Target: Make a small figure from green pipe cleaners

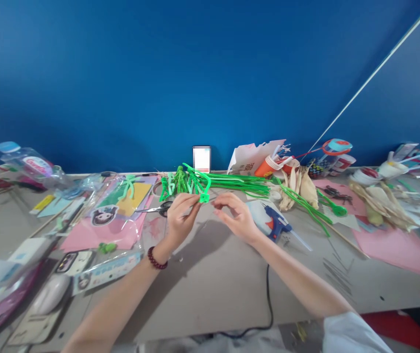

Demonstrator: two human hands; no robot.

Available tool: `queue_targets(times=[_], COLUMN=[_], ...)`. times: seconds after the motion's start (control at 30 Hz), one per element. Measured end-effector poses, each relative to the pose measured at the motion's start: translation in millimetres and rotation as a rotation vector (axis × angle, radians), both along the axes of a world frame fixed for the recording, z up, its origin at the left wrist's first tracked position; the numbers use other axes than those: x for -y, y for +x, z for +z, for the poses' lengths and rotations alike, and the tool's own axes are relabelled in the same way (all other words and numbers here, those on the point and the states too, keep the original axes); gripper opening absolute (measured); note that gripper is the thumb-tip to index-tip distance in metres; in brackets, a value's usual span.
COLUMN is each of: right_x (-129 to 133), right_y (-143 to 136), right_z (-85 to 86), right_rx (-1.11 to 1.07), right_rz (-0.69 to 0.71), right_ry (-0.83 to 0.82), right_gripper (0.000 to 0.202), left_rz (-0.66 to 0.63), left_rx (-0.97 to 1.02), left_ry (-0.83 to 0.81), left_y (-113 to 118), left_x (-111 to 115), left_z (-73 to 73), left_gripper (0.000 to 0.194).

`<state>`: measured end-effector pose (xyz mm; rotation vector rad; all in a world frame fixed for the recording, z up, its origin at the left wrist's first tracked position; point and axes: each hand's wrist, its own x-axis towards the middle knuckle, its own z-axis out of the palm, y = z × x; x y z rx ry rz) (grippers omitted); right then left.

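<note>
My left hand [183, 219] pinches a small bright green pipe cleaner shape [204, 197], twisted into a compact form, with a pale green stem bending up behind it. My right hand [235, 215] is just to its right, fingers curled and thumb near the index fingertip. What lies between those fingertips, if anything, is too small to make out. Behind both hands lie a bundle of long green pipe cleaners [237, 181] and several bent green pieces [180, 181]. Scissors with black handles [165, 209] rest beside my left hand. A blue glue gun [279, 223] lies right of my right hand.
A phone with a lit screen [201, 159] leans against the blue wall. Left are pink paper [95, 238] in plastic, a bottle [35, 164] and a white mouse [51, 294]. Orange cups [267, 166] and dried husks [298, 189] stand right. A black cable [270, 294] crosses the table's front.
</note>
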<state>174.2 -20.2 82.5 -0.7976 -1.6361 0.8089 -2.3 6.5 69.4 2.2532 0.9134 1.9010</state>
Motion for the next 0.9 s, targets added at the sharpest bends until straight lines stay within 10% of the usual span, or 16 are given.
queue_targets(times=[0.43, 0.9], right_x=[-10, -11], right_y=[-12, -12], right_z=[-21.2, -28.0], right_rx=[-0.432, -0.466], right_rz=[0.102, 0.162], right_ry=[-0.615, -0.769], right_gripper=[0.024, 0.029], left_rz=[-0.042, 0.044], left_rx=[-0.123, -0.234], left_ry=[-0.108, -0.085], left_y=[9, 5], left_x=[-5, -8], left_z=[-44.8, -57.2], left_gripper=[0.011, 0.009])
